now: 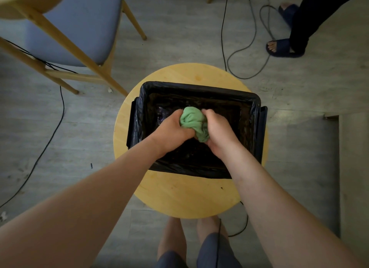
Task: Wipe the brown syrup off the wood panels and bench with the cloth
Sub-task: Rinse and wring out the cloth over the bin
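Head view: our left hand (173, 131) and right hand (216, 131) both clench bunched green cloth (192, 119) over black bag-lined bin (199, 88) on round wooden table (179, 197), likely wringing so drips land inside.

Illumination is dim, soft and even; shadows are faint. Frame corners darken. The bin (199, 88) interior is near black, with weak sheen on its liner rim. A pale patch lights the floor (295, 118) at right. The cloth (192, 120) is sharp. Wide-angle distortion bends the chair (79, 24) legs.
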### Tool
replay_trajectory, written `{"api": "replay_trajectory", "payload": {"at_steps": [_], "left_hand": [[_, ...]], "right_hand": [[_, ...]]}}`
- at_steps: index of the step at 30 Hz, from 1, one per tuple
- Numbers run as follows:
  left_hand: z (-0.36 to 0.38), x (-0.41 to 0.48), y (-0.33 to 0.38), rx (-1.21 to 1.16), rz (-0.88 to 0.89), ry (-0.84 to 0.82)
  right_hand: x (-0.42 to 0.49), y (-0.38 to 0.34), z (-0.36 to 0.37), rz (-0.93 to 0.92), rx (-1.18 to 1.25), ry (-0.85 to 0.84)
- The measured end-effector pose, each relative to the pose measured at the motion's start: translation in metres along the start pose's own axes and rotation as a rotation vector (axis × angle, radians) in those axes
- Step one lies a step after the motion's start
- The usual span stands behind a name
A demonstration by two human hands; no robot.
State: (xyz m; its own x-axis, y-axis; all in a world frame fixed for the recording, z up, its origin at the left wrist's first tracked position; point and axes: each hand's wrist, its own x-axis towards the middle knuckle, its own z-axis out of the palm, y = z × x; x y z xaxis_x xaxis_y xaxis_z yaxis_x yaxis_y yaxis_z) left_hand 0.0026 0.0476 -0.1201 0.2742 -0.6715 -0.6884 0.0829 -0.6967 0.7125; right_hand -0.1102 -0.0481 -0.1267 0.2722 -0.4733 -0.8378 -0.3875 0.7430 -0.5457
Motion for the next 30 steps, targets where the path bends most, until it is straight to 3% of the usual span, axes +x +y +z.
{"api": "replay_trajectory", "payload": {"at_steps": [2,7,11,16,19,21,24,27,30], "left_hand": [[-0.003,-0.002,-0.002,-0.062,-0.017,-0.03],[-0.004,-0.001,0.001,-0.588,-0.109,-0.227],[-0.006,-0.002,0.005,-0.724,-0.142,-0.313],[-0.009,0.007,0.004,-0.432,-0.132,-0.259],[-0.012,0.009,0.002,-0.298,-0.089,-0.215],[-0.013,0.009,0.002,-0.319,-0.07,-0.229],[-0.011,0.008,0.006,-0.331,-0.051,-0.248],[-0.013,0.007,0.012,0.082,0.074,-0.162],[-0.019,0.007,0.021,0.419,0.162,-0.179]], "right_hand": [[0.001,0.0,-0.001,-0.047,-0.003,0.039],[-0.01,-0.011,0.0,-0.122,0.086,-0.063],[-0.016,-0.017,-0.005,-0.148,0.022,-0.136],[-0.01,-0.022,-0.023,-0.282,-0.542,-0.075],[-0.006,-0.028,-0.031,-0.087,-0.384,-0.144],[-0.002,-0.032,-0.043,0.129,-0.138,-0.336],[0.001,-0.037,-0.056,0.284,-0.06,-0.639],[0.006,-0.041,-0.057,0.304,-0.181,-0.764],[0.01,-0.04,-0.053,0.329,-0.316,-0.727]]}}
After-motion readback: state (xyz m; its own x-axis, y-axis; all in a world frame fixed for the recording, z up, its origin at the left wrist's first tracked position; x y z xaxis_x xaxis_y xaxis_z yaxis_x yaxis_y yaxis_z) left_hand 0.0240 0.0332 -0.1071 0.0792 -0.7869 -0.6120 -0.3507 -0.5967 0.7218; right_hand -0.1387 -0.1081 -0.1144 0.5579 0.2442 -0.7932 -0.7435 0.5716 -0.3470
